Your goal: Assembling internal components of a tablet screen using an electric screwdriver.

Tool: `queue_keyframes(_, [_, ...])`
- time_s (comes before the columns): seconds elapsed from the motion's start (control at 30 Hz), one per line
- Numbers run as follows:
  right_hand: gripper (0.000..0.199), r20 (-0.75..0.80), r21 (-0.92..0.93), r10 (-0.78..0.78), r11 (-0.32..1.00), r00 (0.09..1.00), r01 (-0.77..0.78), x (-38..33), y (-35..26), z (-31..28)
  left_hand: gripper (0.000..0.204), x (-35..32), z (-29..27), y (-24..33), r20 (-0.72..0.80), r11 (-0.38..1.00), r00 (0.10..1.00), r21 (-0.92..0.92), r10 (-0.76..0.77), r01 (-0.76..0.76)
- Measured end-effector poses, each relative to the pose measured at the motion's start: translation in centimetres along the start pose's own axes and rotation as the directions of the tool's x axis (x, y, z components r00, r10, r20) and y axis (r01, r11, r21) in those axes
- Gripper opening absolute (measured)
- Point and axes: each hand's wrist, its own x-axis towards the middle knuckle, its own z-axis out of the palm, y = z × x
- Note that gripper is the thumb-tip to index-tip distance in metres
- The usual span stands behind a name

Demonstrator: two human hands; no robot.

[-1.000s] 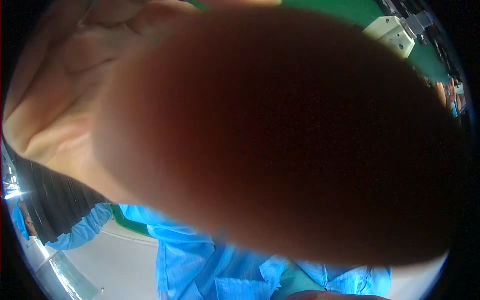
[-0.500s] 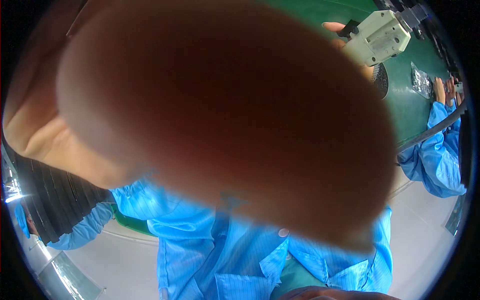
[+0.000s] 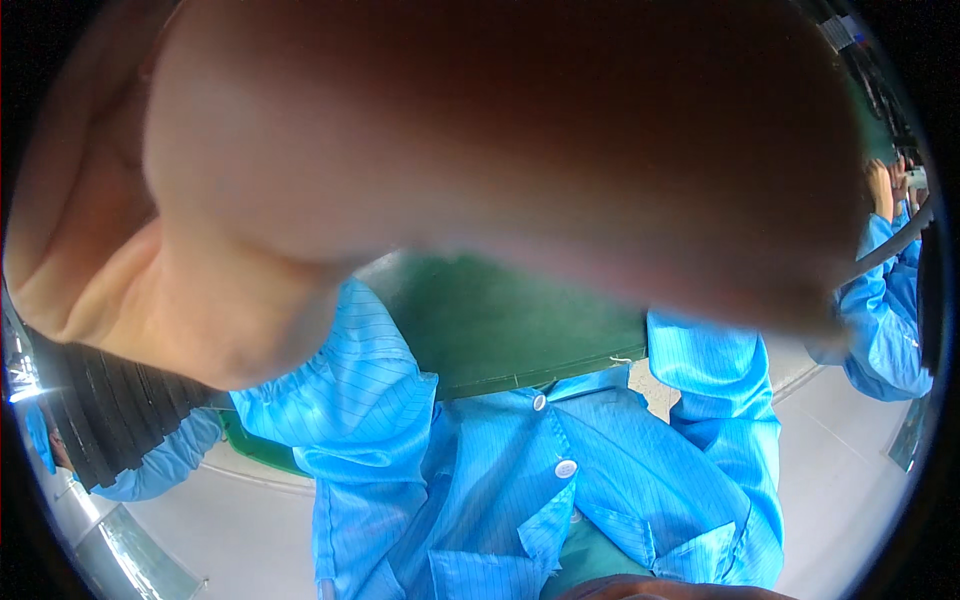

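Note:
My left hand (image 3: 240, 225) is raised very close to the head camera and fills most of the upper picture. A large blurred part of it, seemingly a finger or thumb, stretches dark across to the right. Its fingertips and whatever they touch cannot be made out. The wrist comes out of a blue striped sleeve (image 3: 350, 385). My right sleeve (image 3: 705, 365) runs up behind the blur, and the right hand is hidden there. Between the sleeves shows a stretch of green tabletop (image 3: 510, 325).
At the right edge, another person's hands (image 3: 882, 190) hold something small and whitish. A grey cable (image 3: 895, 250) curves past that person's blue sleeve. On the left, black slatted material (image 3: 120, 410) partly covers another person in blue. Pale floor (image 3: 260, 530) lies below.
The blurred part of my left hand has shifted up, uncovering the tabletop and my right sleeve. The whitish device with a dark nozzle and the hand at it, upper right, have gone from sight.

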Motion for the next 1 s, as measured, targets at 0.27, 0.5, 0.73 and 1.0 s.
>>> queue_keyframes(0.27, [0.032, -0.013, -0.022, -0.031, 0.999, 0.999, 0.03, 0.0, -0.9, -1.0, 0.052, 0.9, 1.6, -0.1, -0.138, 0.979, 0.99, 0.201, 0.016, 0.012])
queue_keyframes(0.5, [0.032, -0.056, 0.007, -0.004, 1.0, 0.998, 0.005, 0.2, 0.2, -1.0, 0.031, 0.0, 1.9, -0.3, -0.262, 0.93, 0.965, 0.361, 0.033, 0.066])
queue_keyframes(0.73, [0.036, 0.007, 0.004, 0.001, 1.0, 1.0, -0.001, 0.2, 0.2, -1.0, 0.028, 0.4, 4.2, 1.1, -0.421, 0.933, 0.907, 0.323, -0.009, 0.159])
queue_keyframes(1.0, [0.037, 0.003, 0.051, 0.021, 0.998, 1.0, -0.021, -0.5, 0.0, -1.3, 0.06, -0.1, 4.1, 1.6, -0.504, 0.953, 0.853, 0.302, 0.137, 0.026])
